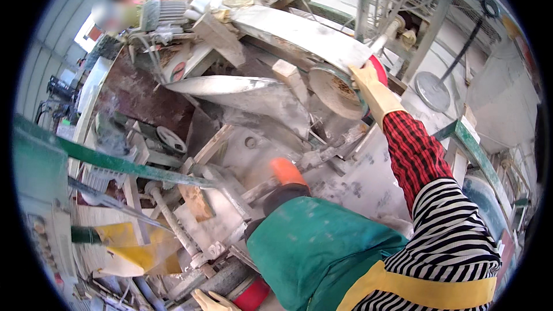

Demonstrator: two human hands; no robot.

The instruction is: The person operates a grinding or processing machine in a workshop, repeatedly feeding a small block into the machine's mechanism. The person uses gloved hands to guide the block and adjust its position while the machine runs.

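My right hand (371,87), in a pale yellow glove, reaches out to the end of a long white board-like surface (305,30). Its fingers close at the edge of a red, round-edged thing (378,71), partly hidden behind the glove. Just left of that hand is a round, dusty tub (339,91) with brownish bits inside. At the lower edge, my left hand (214,300), gloved alike, is partly cut off. Its visible fingers are apart, beside another red, curved thing (252,295) with a pale inner side.
A green apron covers my front, above dark boots and an orange object (286,171). Dusty wooden pieces and a curved metal sheet (247,95) lie ahead. A green rail (127,164) crosses the left; posts and a round metal plate (432,91) stand right. Another person is far left, near a motor (164,14).
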